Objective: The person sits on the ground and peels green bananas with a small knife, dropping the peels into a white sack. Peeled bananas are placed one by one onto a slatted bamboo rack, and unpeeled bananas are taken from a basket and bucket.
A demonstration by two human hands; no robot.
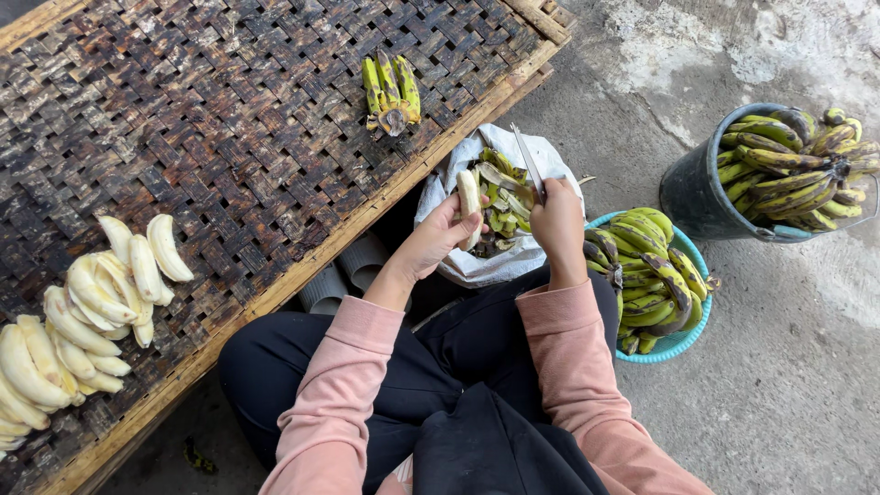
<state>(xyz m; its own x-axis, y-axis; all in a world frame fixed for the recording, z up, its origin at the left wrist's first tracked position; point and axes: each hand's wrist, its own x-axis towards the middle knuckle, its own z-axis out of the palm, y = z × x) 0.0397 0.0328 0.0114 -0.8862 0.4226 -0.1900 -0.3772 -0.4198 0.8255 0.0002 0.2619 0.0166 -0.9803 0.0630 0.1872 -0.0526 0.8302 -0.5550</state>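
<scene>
Dark woven bamboo tray (229, 137) holds pale peeled bananas (92, 312) and small green banana bunch (392, 90); grey concrete floor (788, 367) beside.

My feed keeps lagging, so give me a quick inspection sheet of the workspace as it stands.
Surface: woven bamboo mat, dark and stained, on rough concrete ground.
Job's things: peeled banana in left hand; knife in right hand, blade up.
Clutter: peeled bananas on the mat; small green bunch; white sack of peels; teal basket and dark bucket of unpeeled bananas.
Grippers: both hands closed on their items.
Cables: nothing seen.
Surroundings: grey pipes under the mat's edge.
</scene>
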